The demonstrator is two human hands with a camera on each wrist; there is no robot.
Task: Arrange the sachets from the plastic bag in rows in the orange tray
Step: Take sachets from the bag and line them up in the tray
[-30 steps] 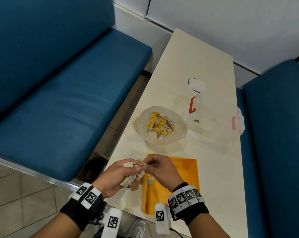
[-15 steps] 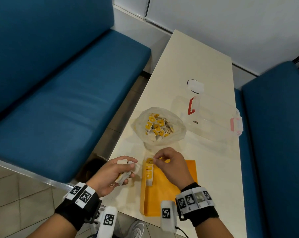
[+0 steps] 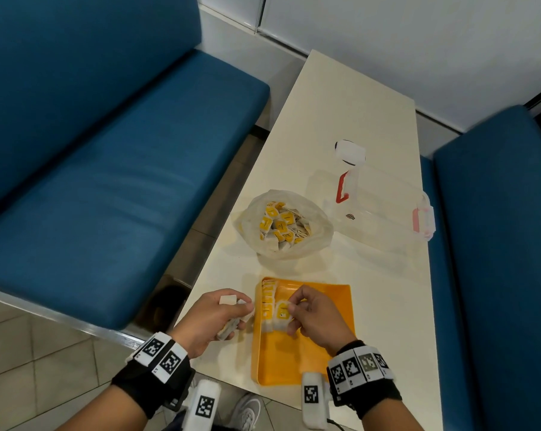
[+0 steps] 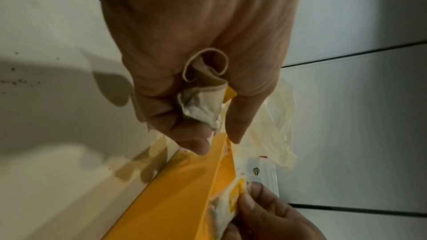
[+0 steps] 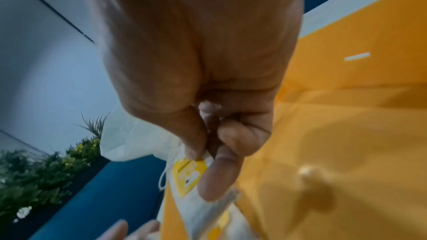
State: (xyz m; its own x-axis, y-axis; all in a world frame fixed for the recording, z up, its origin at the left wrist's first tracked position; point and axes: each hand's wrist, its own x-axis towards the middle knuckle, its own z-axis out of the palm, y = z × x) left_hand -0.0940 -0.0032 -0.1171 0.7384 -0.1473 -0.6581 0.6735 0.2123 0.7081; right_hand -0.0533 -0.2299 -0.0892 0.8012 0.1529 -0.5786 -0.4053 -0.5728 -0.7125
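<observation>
The orange tray [image 3: 319, 346] lies at the near table edge with a row of white-and-yellow sachets [image 3: 266, 301] along its left wall. My right hand [image 3: 294, 309] pinches one sachet [image 3: 281, 312] [image 5: 188, 172] by its yellow tag, low over the tray beside that row. Just left of the tray, my left hand [image 3: 232, 309] grips a bunch of sachets [image 3: 228, 325] [image 4: 203, 101] in its curled fingers. The open plastic bag [image 3: 312, 244], still holding several sachets [image 3: 278, 225], sits beyond the tray.
A clear lidded container [image 3: 384, 213] with red clasps stands right of the bag. Blue benches [image 3: 92, 188] flank the narrow cream table [image 3: 350, 104], whose left and near edges lie close to my hands.
My right hand carried a sachet from the left hand to the tray's far left, then drew back toward me and now holds a sachet beside the row. The left hand stayed put.
</observation>
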